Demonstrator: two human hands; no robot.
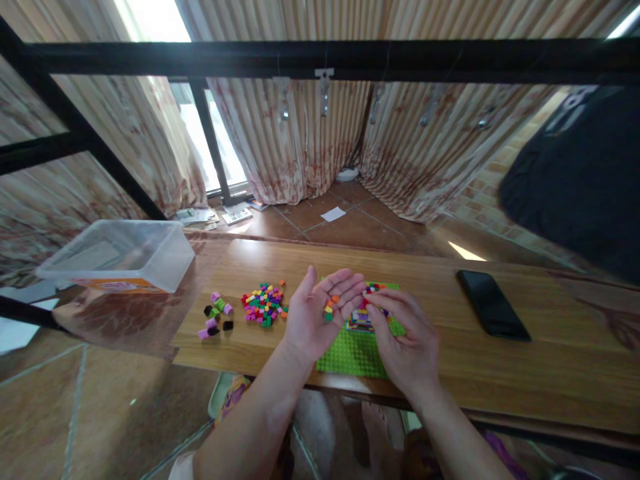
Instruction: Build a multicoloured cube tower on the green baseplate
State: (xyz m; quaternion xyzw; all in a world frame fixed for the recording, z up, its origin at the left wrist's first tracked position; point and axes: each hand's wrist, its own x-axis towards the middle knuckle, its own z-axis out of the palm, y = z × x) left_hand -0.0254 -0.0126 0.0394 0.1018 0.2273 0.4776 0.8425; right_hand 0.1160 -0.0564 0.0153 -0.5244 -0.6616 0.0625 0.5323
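Observation:
My left hand is turned palm up with its fingers stretched out, and several small toy bricks, orange, yellow and green, lie in it. Thumb and fingertips of my right hand are pinched together beside the left fingertips, around what looks like a small red brick. Beneath both hands is a green studded baseplate. A multicoloured brick build stands on it, partly covered by my hands.
Left of my hands lie a pile of small coloured bricks and a looser group of pink, green and black bricks. A clear plastic box stands at the far left. A black phone rests on the wooden table. A dark bar crosses above.

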